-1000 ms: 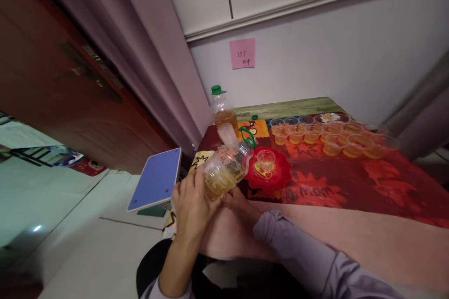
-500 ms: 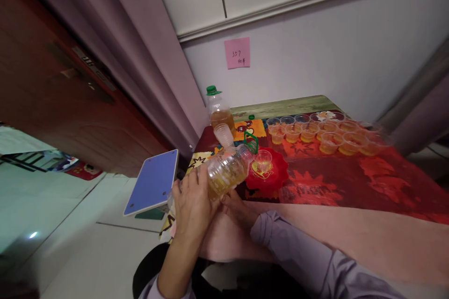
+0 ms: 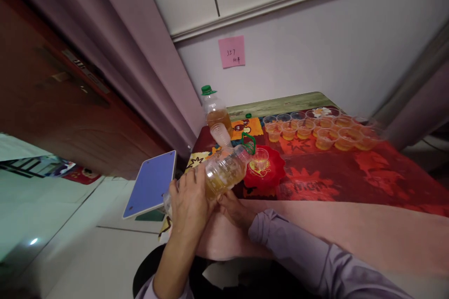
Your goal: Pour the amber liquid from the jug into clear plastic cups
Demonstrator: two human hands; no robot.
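Observation:
A clear plastic bottle (image 3: pixel 226 170) partly filled with yellow liquid lies tilted in the air, its neck pointing right. My left hand (image 3: pixel 191 201) is wrapped over its rear part. My right hand (image 3: pixel 233 208) supports the bottle from below, thumb against its side and the other fingers partly hidden. A green ring handle (image 3: pixel 249 143) hangs at the neck. Just beyond the mouth, a clear plastic cup (image 3: pixel 260 158) stands on a red scalloped plate (image 3: pixel 280 173). Behind the bottle leans a stack of clear cups (image 3: pixel 220 134).
A second bottle (image 3: pixel 216 112) with a green cap stands at the back left, near a loose green cap (image 3: pixel 249 116). Several cups holding orange-yellow liquid (image 3: pixel 324 138) stand in rows on the right. A blue board (image 3: pixel 152 182) sits left of the table; a pink note (image 3: pixel 232 52) is on the wall.
The whole view has shifted slightly, so things appear a little further left. Both hands keep their hold on the tilted bottle, which stays at nearly the same angle.

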